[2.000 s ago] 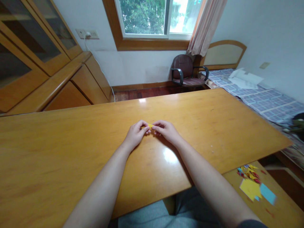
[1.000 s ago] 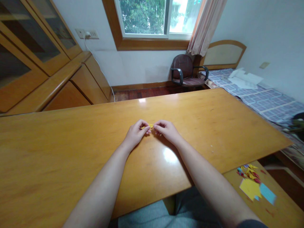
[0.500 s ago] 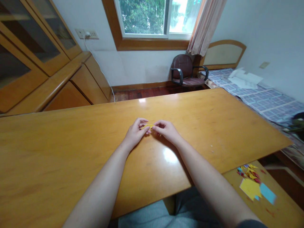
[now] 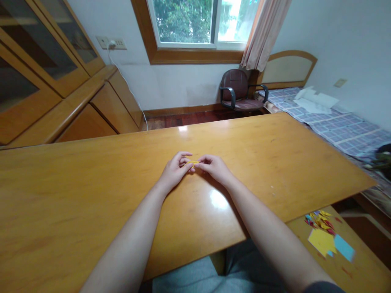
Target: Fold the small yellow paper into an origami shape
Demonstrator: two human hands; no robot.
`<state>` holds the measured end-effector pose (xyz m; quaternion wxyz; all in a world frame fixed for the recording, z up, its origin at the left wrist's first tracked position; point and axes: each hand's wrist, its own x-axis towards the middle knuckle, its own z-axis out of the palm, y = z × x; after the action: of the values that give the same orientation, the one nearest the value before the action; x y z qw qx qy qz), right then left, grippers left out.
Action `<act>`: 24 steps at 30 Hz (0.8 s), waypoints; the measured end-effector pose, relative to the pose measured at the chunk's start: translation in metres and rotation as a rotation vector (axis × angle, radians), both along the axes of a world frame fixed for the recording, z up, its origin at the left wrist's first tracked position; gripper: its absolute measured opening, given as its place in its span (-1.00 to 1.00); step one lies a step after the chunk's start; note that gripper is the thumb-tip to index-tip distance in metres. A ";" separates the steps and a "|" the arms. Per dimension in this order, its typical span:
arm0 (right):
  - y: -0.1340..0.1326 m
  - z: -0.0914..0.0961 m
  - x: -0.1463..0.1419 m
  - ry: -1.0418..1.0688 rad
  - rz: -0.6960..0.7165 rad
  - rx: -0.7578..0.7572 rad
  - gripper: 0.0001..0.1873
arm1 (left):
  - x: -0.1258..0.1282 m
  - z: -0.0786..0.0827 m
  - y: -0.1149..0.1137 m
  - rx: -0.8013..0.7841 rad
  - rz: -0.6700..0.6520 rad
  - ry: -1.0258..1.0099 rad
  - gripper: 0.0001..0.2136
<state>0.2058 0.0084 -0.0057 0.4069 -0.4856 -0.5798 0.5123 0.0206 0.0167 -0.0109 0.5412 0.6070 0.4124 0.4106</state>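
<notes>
A small folded piece of yellow paper (image 4: 193,162) is pinched between my two hands, just above the wooden table (image 4: 91,195). My left hand (image 4: 177,167) grips its left end between thumb and fingers, the index finger stretched out above it. On the other side, my right hand (image 4: 211,166) pinches the right end with thumb and fingertips. Most of the paper is hidden by the fingers, so its exact folded shape cannot be made out.
Lower right, a lower wooden surface (image 4: 363,272) carries yellow paper sheets (image 4: 322,242), a light blue sheet (image 4: 344,247) and a pile of small colourful folded pieces (image 4: 320,219). Beyond the table stand a brown armchair (image 4: 235,87) and a bed (image 4: 342,126). Cabinets (image 4: 76,101) line the left.
The yellow paper has turned between my fingers and now shows as a thinner strip. My left index finger has straightened slightly; both hands stay in nearly the same place.
</notes>
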 end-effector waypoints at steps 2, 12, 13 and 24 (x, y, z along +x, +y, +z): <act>0.000 0.000 0.001 -0.004 0.010 0.000 -0.73 | 0.000 0.000 0.000 -0.011 0.001 0.002 -0.68; 0.000 0.003 0.001 0.005 0.029 -0.006 -0.71 | 0.000 0.003 -0.001 -0.055 0.002 -0.004 -0.69; 0.000 0.004 0.001 0.010 0.026 -0.007 -0.70 | 0.000 0.003 -0.001 -0.064 0.004 -0.012 -0.68; -0.002 0.009 0.003 0.071 0.023 -0.062 -0.69 | 0.000 0.004 0.001 -0.091 0.034 -0.051 -0.65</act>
<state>0.2091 0.0062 0.0037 0.4062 -0.4726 -0.5544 0.5516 0.0202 0.0177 -0.0069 0.5714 0.5640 0.4270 0.4160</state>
